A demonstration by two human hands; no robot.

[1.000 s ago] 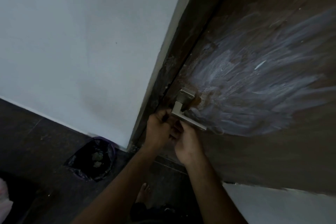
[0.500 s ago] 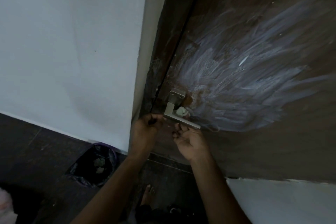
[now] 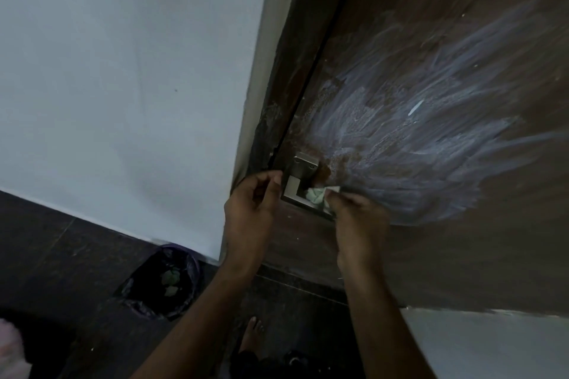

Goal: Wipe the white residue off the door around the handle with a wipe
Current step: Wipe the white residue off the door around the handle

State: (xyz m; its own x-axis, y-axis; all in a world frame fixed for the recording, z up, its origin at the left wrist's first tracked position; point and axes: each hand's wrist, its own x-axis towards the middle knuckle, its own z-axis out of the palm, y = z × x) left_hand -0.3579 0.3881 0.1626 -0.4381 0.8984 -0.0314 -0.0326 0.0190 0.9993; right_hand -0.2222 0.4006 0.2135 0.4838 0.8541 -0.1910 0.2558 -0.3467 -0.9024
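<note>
Residue (image 3: 400,132) still broad beside handle (image 3: 300,181). Right hand (image 3: 357,218) now pinches wipe (image 3: 317,194), raised to lever; left hand (image 3: 252,203) apparently empty, loosely curled. Wiping barely begun.

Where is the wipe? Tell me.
In the head view, the wipe is pinched by the right hand against the door handle, centre frame.

Dim light; a pale wall (image 3: 123,71) meets dark floor (image 3: 55,255), where a black-lined bin (image 3: 163,283) stands.
</note>
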